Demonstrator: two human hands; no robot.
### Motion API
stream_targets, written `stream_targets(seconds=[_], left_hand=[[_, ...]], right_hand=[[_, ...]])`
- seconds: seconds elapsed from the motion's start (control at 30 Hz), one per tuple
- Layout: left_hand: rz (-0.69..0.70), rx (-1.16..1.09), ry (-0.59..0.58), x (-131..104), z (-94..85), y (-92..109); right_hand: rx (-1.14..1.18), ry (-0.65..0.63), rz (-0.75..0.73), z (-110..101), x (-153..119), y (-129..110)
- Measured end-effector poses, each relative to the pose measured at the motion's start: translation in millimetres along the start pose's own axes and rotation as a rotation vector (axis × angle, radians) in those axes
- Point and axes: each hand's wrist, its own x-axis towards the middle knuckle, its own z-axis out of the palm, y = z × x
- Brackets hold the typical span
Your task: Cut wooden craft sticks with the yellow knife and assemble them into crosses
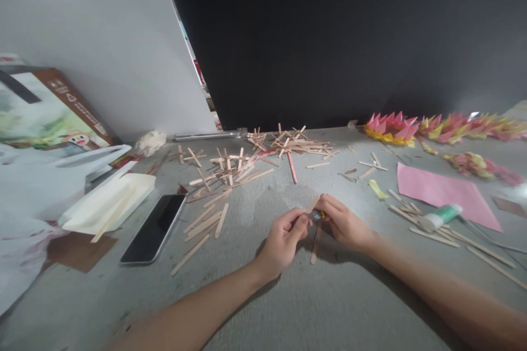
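My left hand [286, 238] is closed in a pinch on a wooden craft stick [313, 204]. The stick slants up to the fingers of my right hand [343, 222], which is closed around a small dark and yellow tool [317, 214], possibly a cutter. Fingers hide most of this tool. The two hands almost meet. Beneath them, another craft stick [316, 245] lies on the grey surface [255, 307]. Beyond the hands is a heap of craft sticks [304, 145], with several joined into crosses, and a red-patterned strip [292, 168].
Loose sticks [203, 227], a phone [154, 228], a paper tray [123, 203] and a plastic bag [24, 219] lie to the left. On the right are a pink sheet [444, 192], a glue stick [442, 218] and folded-paper rings [391, 129]. A dark panel [349, 38] stands behind.
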Motion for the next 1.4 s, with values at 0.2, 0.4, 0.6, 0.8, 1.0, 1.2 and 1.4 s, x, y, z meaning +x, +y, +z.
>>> stream_targets(seconds=[0.2,0.4,0.6,0.8,1.0,1.2,1.4], left_hand=[[-0.007,0.009,-0.014,0.2,1.2,2.8],[-0.014,-0.014,0.000,-0.7,-1.2,0.4],[-0.010,-0.049,-0.028,2.0,1.9,0.4],[-0.003,-0.090,0.026,0.6,3.2,0.4],[-0.018,-0.063,-0.019,1.9,2.1,-1.9],[-0.002,-0.059,0.035,-1.8,3.4,-1.7],[-0.007,-0.052,0.020,-0.4,2.9,-3.9]], right_hand=[[0.001,-0.011,-0.001,1.8,-2.9,2.8],[-0.005,-0.013,0.003,1.5,-1.5,2.5],[-0.025,-0.001,-0.014,0.9,-0.8,-0.4],[-0.009,-0.003,0.001,0.8,0.0,0.2],[-0.024,0.010,-0.021,1.3,-0.6,0.0],[-0.023,0.009,-0.010,1.4,-1.3,0.3],[-0.018,0.017,-0.017,2.9,-1.9,0.9]])
